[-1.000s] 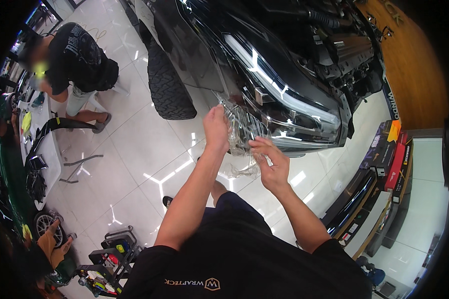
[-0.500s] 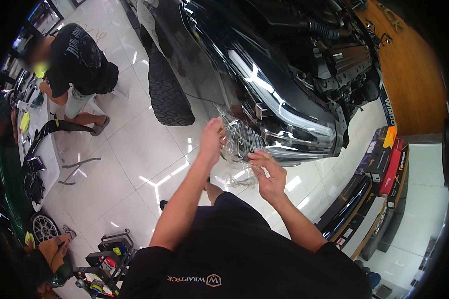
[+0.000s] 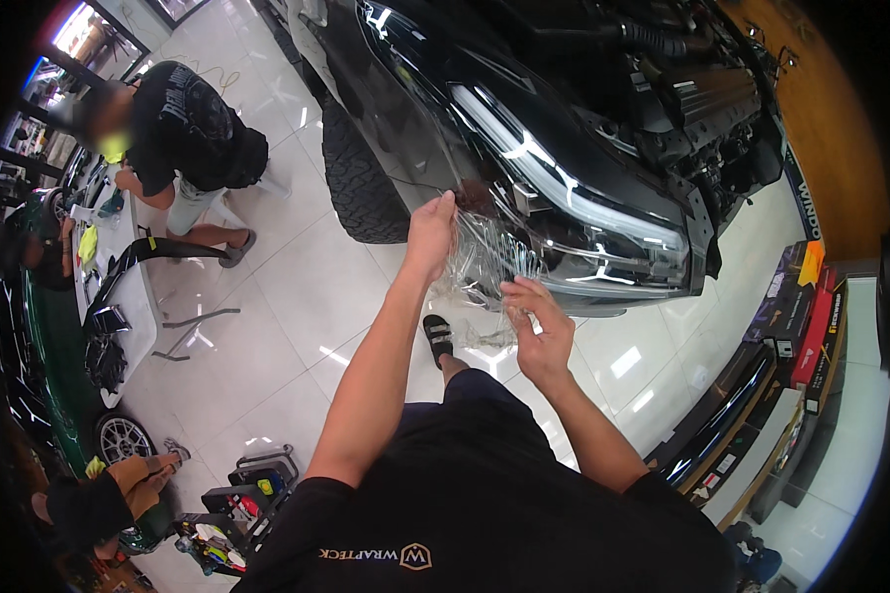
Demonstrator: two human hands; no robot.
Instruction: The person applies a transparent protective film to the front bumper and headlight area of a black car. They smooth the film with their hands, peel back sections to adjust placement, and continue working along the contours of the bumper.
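A crumpled sheet of clear plastic film [image 3: 485,262] hangs in front of the black car's [image 3: 524,109] front corner, just below the long headlight [image 3: 574,212]. My left hand [image 3: 431,233] is raised and pinches the film's upper edge near the fender. My right hand [image 3: 539,331] is lower, fingers spread, touching the film's lower part. The front wheel [image 3: 358,183] stands just left of my left hand.
A person in a black shirt [image 3: 183,128] bends over a white table [image 3: 119,296] with car parts at the left. A green car [image 3: 40,376] and a crouching person [image 3: 94,499] are at the lower left, beside a tool cart [image 3: 232,509]. Shelves with boxes [image 3: 796,331] line the right.
Both hands have shifted left along the car with the film. The view has moved closer to the headlight corner.
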